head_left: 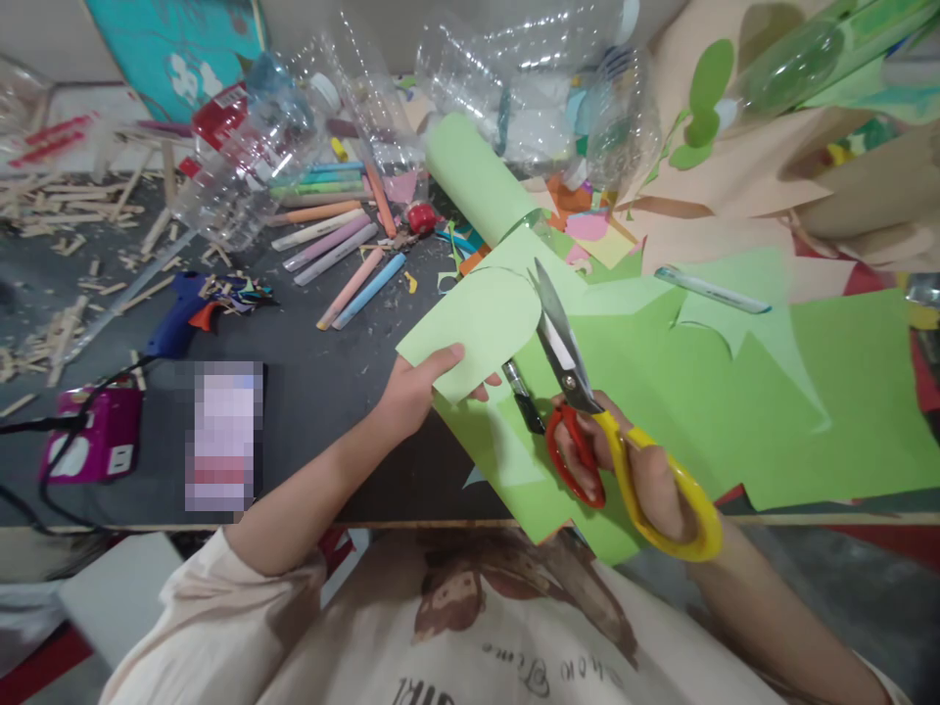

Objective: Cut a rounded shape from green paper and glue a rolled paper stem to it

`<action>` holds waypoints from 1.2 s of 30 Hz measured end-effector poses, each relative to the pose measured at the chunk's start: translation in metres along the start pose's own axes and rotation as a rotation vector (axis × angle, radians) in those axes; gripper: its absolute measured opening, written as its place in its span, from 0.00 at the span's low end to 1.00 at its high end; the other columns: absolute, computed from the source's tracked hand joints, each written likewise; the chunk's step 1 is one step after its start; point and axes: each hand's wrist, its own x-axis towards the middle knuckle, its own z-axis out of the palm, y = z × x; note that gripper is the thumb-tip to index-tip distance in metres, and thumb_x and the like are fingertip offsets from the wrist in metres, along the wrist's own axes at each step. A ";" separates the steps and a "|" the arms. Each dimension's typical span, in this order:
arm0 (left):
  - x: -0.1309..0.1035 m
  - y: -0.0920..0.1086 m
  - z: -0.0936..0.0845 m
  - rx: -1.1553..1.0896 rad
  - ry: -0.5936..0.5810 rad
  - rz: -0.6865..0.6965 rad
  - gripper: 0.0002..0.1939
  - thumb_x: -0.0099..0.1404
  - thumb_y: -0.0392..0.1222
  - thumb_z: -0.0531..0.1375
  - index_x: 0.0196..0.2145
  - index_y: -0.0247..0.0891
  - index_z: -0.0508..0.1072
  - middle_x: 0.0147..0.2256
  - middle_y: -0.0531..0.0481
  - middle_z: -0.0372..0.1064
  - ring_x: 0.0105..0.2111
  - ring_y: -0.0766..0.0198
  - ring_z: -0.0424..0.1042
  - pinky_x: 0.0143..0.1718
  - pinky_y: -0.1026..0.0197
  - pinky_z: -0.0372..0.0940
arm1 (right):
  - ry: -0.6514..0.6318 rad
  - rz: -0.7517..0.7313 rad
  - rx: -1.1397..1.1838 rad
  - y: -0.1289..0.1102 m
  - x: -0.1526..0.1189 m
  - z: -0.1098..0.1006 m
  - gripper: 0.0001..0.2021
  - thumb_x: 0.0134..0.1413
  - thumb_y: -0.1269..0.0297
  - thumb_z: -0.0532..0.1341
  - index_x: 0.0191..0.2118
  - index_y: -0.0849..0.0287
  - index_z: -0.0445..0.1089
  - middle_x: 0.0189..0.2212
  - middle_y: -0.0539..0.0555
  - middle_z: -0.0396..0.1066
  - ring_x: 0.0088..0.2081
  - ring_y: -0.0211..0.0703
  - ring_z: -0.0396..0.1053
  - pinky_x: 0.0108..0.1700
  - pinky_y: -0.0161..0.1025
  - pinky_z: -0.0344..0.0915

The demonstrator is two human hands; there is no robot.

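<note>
Between the thumb and fingers of my left hand (418,392) is a light green paper piece (477,318) with a rounded far end. My right hand (624,455) grips a pair of scissors (569,362), its fingers through the red and yellow handles. The blades point away from me, slightly parted, and lie at the right edge of the paper piece; whether they touch it I cannot tell. Under both hands spread bright green paper sheets (844,382). A black-and-silver pen-like tool (523,397) lies between my hands.
Clear plastic bottles (514,59) and a rolled green paper tube (477,176) stand or lie at the back. Several markers (330,235), a blue glue gun (172,313), a phone (220,436), a purple box (95,436) and wooden sticks (66,206) occupy the left side.
</note>
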 end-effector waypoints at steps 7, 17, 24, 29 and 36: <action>0.000 -0.005 -0.008 0.072 -0.087 0.006 0.21 0.58 0.54 0.63 0.38 0.30 0.77 0.24 0.44 0.78 0.22 0.57 0.76 0.28 0.58 0.74 | -0.049 -0.001 0.131 0.000 -0.001 -0.001 0.38 0.44 0.23 0.51 0.48 0.50 0.60 0.30 0.49 0.65 0.18 0.34 0.53 0.15 0.35 0.55; -0.002 -0.005 -0.012 0.089 -0.135 0.001 0.24 0.59 0.56 0.63 0.41 0.31 0.77 0.26 0.43 0.79 0.25 0.56 0.78 0.31 0.55 0.76 | -0.028 -0.063 0.164 0.010 0.001 0.000 0.37 0.46 0.24 0.53 0.47 0.53 0.63 0.28 0.46 0.61 0.16 0.29 0.50 0.14 0.32 0.55; 0.001 -0.002 -0.015 0.071 -0.102 0.008 0.21 0.56 0.54 0.65 0.37 0.32 0.77 0.22 0.46 0.76 0.24 0.54 0.77 0.29 0.54 0.76 | -0.021 -0.048 0.205 0.006 -0.002 -0.002 0.34 0.44 0.26 0.57 0.45 0.51 0.64 0.28 0.46 0.60 0.16 0.29 0.48 0.12 0.32 0.51; 0.003 0.001 -0.017 0.095 -0.038 0.033 0.23 0.53 0.53 0.66 0.40 0.32 0.76 0.21 0.48 0.74 0.19 0.58 0.73 0.23 0.56 0.74 | -0.020 -0.056 0.202 0.006 -0.003 -0.002 0.32 0.45 0.28 0.58 0.46 0.49 0.65 0.29 0.46 0.60 0.16 0.29 0.47 0.12 0.33 0.49; 0.004 0.004 -0.019 0.085 0.002 0.028 0.23 0.51 0.52 0.67 0.40 0.33 0.77 0.22 0.49 0.74 0.19 0.58 0.73 0.24 0.54 0.74 | 0.014 0.011 0.193 0.006 -0.004 -0.001 0.34 0.39 0.27 0.61 0.43 0.50 0.66 0.26 0.43 0.58 0.17 0.27 0.43 0.13 0.30 0.45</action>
